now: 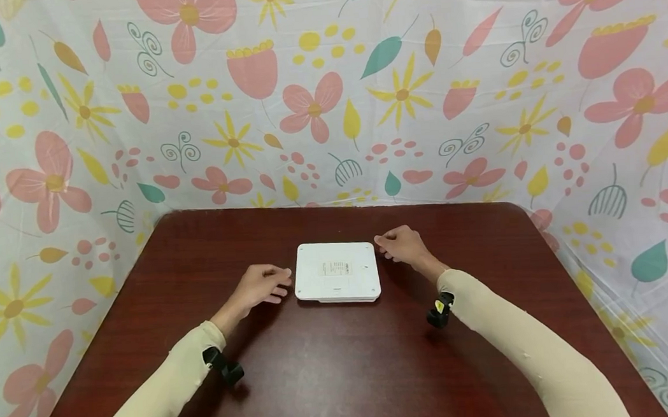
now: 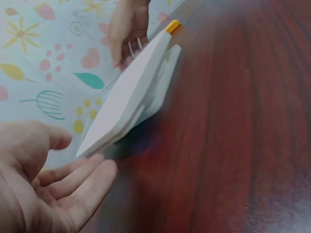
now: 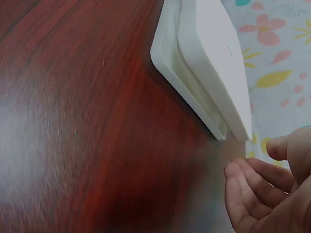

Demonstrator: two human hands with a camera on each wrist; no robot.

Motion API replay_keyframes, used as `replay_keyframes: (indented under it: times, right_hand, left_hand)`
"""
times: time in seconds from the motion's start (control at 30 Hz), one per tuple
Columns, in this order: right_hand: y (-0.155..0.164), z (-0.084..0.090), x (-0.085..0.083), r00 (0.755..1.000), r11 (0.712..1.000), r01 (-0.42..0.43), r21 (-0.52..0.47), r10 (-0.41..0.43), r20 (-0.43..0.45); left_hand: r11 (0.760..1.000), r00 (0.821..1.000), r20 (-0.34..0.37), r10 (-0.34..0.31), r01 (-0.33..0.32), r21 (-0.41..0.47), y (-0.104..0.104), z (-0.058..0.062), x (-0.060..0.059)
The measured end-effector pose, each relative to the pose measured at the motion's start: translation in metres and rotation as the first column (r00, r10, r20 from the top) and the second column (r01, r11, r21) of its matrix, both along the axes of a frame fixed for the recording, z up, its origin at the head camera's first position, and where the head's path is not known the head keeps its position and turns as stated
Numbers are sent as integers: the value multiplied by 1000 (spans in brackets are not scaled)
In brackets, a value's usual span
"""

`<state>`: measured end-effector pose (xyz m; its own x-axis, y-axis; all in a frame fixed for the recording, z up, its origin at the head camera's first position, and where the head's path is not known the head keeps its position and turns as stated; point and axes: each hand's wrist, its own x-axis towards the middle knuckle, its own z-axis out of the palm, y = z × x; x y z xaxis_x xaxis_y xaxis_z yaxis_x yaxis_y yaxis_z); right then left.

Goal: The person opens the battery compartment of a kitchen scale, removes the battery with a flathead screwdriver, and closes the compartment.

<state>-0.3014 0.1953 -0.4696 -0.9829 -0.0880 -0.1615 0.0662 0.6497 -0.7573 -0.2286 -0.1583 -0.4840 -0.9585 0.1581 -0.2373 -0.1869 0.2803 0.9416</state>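
A white flat device point(image 1: 335, 253), shaped like a kitchen scale, lies on the table with a printed label point(image 1: 335, 269) and corner screws on its upper face. Both wrist views show its two stacked layers side-on. Beside its left edge is my left hand point(image 1: 259, 285), thumb and fingers apart; in the left wrist view the fingertips point(image 2: 104, 170) come right at the device's near corner. Off the right edge, toward the far corner, my right hand point(image 1: 403, 245) hovers with loosely bent fingers. Nothing shows between the fingers of either hand.
The dark red-brown wooden table point(image 1: 344, 374) extends around the device. Behind it hangs a floral cloth point(image 1: 331, 164). Each sleeved wrist carries a black camera mount point(image 1: 223, 366). A small orange piece point(image 2: 172, 25) shows at the device's far end in the left wrist view.
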Motion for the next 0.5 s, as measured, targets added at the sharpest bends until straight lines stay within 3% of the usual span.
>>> replay_keyframes:
  times: [0.13,0.27,0.5]
  right_hand:
    - [8,12,8,998,998,-26,56,29,-48]
    - [9,22,20,989,992,-80,98,91,-115]
    - [-6,26,42,943,971,-157,182,203,-266]
  left_hand:
    - [998,997,-40,67,-67,13,-1,3,-5]
    - [992,993,-32,112,-110,60,3,1,-8]
    - [985,992,21,121,-123,121,17,-6,-11]
